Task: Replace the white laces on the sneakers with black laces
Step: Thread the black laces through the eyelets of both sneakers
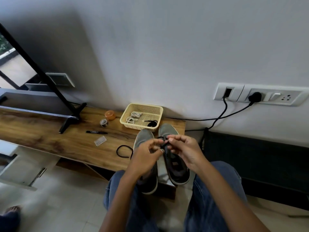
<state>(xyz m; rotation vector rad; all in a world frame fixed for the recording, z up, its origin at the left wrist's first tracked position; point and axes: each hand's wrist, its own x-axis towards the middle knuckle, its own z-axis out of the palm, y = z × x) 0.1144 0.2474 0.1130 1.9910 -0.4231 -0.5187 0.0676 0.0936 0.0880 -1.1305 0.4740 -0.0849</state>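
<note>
Both hands meet over the right sneaker (173,158), just above its front eyelets. My left hand (147,154) and right hand (185,151) each pinch the black lace (164,144) there, fingertips almost touching. The shoe's long axis runs near to far, toe pointing away toward the wall, heel toward my knees. The right hand sits directly over it; the left reaches across the left sneaker (143,139), which lies parallel, just beside. Judgement: next comes feeding the lace end through an eyelet, so the pull goes along the shoe, toward me.

A slack loop of the lace trails left onto the wooden tabletop (50,131). Far side: cream basket (142,114) holding the white laces (133,116) and another dark lace. Marker (97,131) and an orange lid to the left. Tiled floor below, sockets on the wall.
</note>
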